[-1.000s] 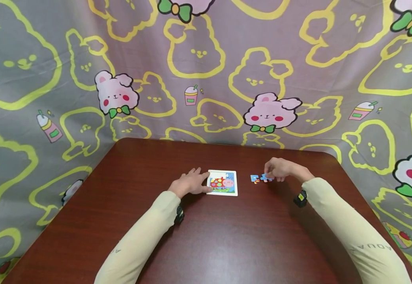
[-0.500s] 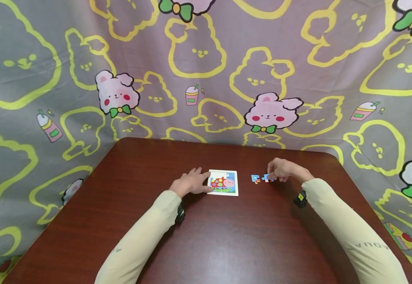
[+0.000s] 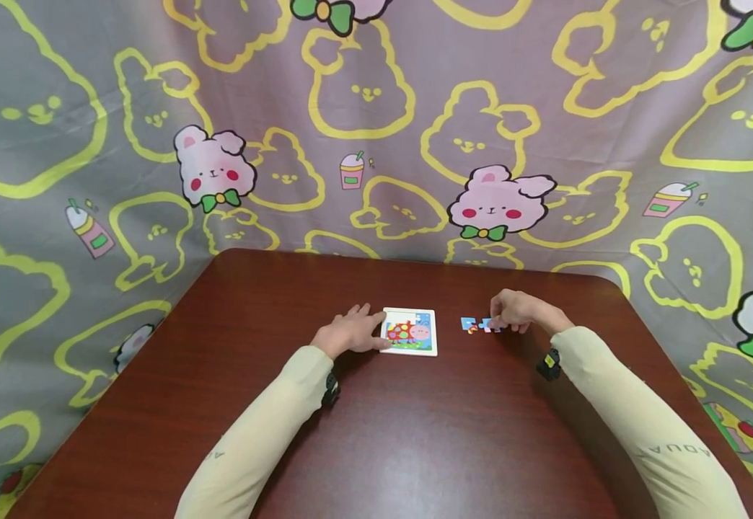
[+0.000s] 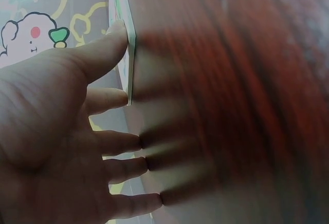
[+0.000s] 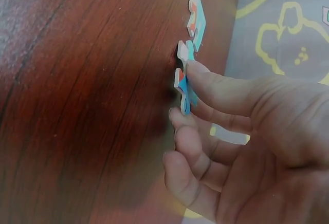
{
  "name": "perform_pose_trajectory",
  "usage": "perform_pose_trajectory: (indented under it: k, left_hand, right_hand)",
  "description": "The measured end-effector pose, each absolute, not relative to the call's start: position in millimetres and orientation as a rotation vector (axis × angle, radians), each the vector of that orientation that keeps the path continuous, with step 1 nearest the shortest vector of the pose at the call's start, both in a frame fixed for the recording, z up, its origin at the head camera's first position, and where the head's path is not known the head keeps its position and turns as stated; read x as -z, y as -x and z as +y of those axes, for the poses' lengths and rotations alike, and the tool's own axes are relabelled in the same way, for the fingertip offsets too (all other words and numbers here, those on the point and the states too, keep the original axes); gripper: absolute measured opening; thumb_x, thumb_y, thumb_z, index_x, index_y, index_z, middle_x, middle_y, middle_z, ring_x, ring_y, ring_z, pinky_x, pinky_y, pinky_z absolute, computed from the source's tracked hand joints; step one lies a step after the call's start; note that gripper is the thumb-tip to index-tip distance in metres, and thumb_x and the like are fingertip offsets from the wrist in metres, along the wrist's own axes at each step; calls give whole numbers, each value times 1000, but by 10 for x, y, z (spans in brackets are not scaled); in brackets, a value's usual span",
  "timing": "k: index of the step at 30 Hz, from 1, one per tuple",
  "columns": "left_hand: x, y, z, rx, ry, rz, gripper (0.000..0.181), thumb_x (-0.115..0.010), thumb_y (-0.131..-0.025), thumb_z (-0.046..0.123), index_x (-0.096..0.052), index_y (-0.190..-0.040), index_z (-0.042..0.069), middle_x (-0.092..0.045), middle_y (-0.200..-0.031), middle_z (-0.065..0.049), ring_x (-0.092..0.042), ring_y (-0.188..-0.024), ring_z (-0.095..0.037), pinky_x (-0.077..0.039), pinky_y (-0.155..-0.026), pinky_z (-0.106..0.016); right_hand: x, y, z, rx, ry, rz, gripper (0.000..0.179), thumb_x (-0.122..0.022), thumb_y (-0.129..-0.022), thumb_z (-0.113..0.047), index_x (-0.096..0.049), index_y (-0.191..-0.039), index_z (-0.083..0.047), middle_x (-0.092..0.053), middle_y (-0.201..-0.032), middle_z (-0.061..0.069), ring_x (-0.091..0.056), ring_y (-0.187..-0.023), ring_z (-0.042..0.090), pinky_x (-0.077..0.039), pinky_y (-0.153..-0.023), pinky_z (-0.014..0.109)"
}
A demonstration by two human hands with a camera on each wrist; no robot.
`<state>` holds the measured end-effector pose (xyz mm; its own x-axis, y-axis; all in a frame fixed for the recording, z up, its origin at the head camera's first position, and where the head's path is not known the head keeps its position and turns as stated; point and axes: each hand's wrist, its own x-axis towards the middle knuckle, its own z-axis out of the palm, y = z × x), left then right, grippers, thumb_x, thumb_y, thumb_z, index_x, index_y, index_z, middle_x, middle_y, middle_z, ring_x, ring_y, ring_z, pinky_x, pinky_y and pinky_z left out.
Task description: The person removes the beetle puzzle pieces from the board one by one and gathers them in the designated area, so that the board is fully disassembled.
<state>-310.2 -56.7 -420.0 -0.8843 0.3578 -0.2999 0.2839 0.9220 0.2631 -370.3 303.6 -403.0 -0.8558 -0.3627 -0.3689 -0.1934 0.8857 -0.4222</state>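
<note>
A white-framed jigsaw puzzle (image 3: 409, 344) lies on the table, its picture showing a red spotted body with a pink face. My left hand (image 3: 350, 331) is spread at its left side. The left wrist view shows the thumb (image 4: 110, 47) on the frame's edge and the other fingers straight, tips down at the table. To the right of the puzzle, my right hand (image 3: 514, 310) pinches a blue and pink puzzle piece (image 3: 490, 325) close to the tabletop. Another puzzle piece (image 3: 469, 326), blue with orange, lies just left of it.
The dark red-brown wooden table (image 3: 376, 432) spreads out around both hands. Behind it hangs a grey cloth (image 3: 389, 94) printed with yellow outlines and rabbit faces. Dark wrist cameras sit under both cuffs.
My right hand has shifted slightly to the right with its puzzle piece, and more of the piece's face shows. My left hand stays at the puzzle frame.
</note>
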Motion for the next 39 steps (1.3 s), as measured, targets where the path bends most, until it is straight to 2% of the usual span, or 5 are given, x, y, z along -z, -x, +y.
perform_pose_trajectory:
  k: [10,17,26,33,39]
  left_hand:
    - [4186,3090,-569,-274,-471,2729,75,-56,-95,53,-25,-157,25,-16,-165,-14,-11,-153,-35,-18,-120,-59]
    - [4167,3063,-578,-283,-479,2725,75,-56,-96,52,-25,-157,24,-15,-165,-15,-11,-153,-35,-18,-120,-59]
    - [4174,3055,-577,-279,-480,2729,75,-57,-95,52,-25,-157,25,-16,-165,-15,-11,-153,-35,-18,-120,-59]
    - [4183,3053,-598,-288,-469,2722,75,-57,-95,53,-25,-157,25,-16,-165,-14,-11,-153,-35,-18,-120,-59]
    - [4182,3061,-578,-265,-470,2724,75,-56,-95,54,-25,-157,24,-16,-164,-16,-12,-153,-35,-19,-119,-60]
  right_hand:
    - [3982,3610,2998,485,412,2653,20,-72,-90,-18,-58,-79,-9,-49,-59,-2,-47,-52,12,-48,-48,26]
    - [3880,3589,2861,518,454,2698,10,-66,-94,-16,-63,-94,-6,-59,-70,9,-55,-54,17,-53,-51,31]
    - [3858,3542,2660,599,530,2709,10,-67,-93,-17,-65,-96,-7,-62,-71,12,-59,-54,21,-55,-54,37]
    - [3910,3556,2496,673,646,2712,11,-67,-94,-18,-64,-97,-7,-65,-76,11,-60,-57,23,-48,-53,29]
    - [3953,3549,2346,671,683,2721,17,-67,-93,-19,-65,-104,-6,-69,-87,8,-63,-64,22,-50,-57,28]
